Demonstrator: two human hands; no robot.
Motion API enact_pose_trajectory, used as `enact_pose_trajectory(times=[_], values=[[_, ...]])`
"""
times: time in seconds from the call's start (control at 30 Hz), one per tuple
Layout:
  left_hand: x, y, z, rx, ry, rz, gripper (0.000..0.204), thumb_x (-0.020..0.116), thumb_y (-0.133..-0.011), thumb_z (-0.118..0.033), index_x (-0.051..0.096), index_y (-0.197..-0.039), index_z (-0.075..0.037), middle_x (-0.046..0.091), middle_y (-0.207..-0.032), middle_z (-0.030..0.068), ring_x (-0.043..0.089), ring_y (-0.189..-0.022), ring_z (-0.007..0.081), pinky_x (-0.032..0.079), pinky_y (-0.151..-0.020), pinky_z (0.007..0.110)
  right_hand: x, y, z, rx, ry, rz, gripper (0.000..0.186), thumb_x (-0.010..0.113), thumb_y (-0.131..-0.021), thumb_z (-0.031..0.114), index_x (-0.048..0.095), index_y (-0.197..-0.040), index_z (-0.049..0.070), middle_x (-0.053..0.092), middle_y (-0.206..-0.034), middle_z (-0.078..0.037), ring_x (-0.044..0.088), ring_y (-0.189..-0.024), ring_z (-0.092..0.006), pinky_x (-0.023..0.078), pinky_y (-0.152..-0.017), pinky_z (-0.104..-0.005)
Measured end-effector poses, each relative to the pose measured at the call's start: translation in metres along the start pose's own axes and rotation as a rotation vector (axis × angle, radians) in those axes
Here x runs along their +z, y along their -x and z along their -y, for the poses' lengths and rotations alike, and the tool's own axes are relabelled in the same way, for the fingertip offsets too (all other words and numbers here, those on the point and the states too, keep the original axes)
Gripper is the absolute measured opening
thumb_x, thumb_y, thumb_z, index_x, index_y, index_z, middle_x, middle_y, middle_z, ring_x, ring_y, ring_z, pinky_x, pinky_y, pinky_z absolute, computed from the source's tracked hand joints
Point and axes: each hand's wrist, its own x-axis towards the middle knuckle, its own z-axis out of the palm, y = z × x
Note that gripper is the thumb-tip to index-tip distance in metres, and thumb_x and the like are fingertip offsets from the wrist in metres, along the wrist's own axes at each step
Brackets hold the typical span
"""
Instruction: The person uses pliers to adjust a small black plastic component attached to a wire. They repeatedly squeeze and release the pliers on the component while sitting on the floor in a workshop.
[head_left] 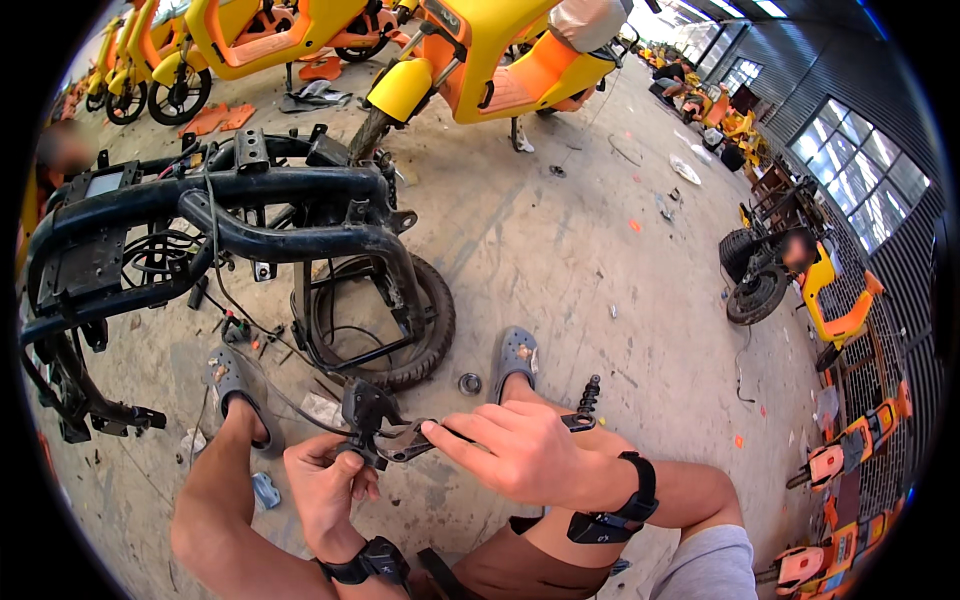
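Observation:
My left hand (325,485) pinches the lower part of a black brake part (365,410), which has a cable running from it toward the frame. My right hand (520,455) is closed around a slim dark metal tool (408,451). Its left end meets the brake part, and my index finger stretches along it. The palm hides most of the tool, so its exact kind is unclear. Beyond my right knuckles, a black coil-spring piece (590,395) shows, with a dark ring (578,422) at its lower end.
A stripped black scooter frame (290,185) stands at the left, its wheel (435,320) close ahead of my hands. A small round part (469,383) lies by my right shoe (517,350). Yellow scooters (500,75) line the back. Another scooter (835,300) stands at right.

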Motion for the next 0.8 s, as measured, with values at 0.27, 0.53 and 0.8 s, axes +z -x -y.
enact_pose_trajectory(times=[0.27, 0.53, 0.8], values=[[0.004, -0.001, 0.004, -0.041, 0.020, -0.053, 0.043, 0.077, -0.085, -0.029, 0.063, -0.084, 0.012, 0.062, -0.058, 0.0135, 0.051, -0.038, 0.0126, 0.049, -0.038, 0.029, -0.004, -0.003, 0.002, -0.025, 0.097, 0.010, 0.042, 0.064, -0.066, 0.008, 0.071, -0.107, 0.004, 0.065, -0.093, -0.004, 0.059, -0.069, -0.0127, 0.044, -0.054, -0.0238], [0.009, -0.001, 0.001, -0.079, -0.004, -0.080, 0.038, 0.072, -0.090, -0.026, 0.062, -0.081, 0.010, 0.060, -0.057, 0.0135, 0.050, -0.038, 0.0128, 0.050, -0.039, 0.031, -0.001, -0.004, 0.001, -0.059, 0.168, -0.042, 0.042, 0.065, -0.064, 0.009, 0.072, -0.106, 0.005, 0.066, -0.091, -0.004, 0.060, -0.070, -0.0128, 0.044, -0.055, -0.0237], [0.017, -0.004, 0.004, -0.009, 0.032, -0.203, 0.038, 0.072, -0.090, -0.027, 0.063, -0.083, 0.010, 0.058, -0.059, 0.0110, 0.051, -0.041, 0.0134, 0.052, -0.041, 0.032, -0.001, -0.005, -0.001, 0.024, 0.088, -0.037, 0.039, 0.069, -0.066, 0.009, 0.072, -0.104, 0.008, 0.067, -0.090, -0.003, 0.061, -0.069, -0.0133, 0.045, -0.057, -0.0255]])
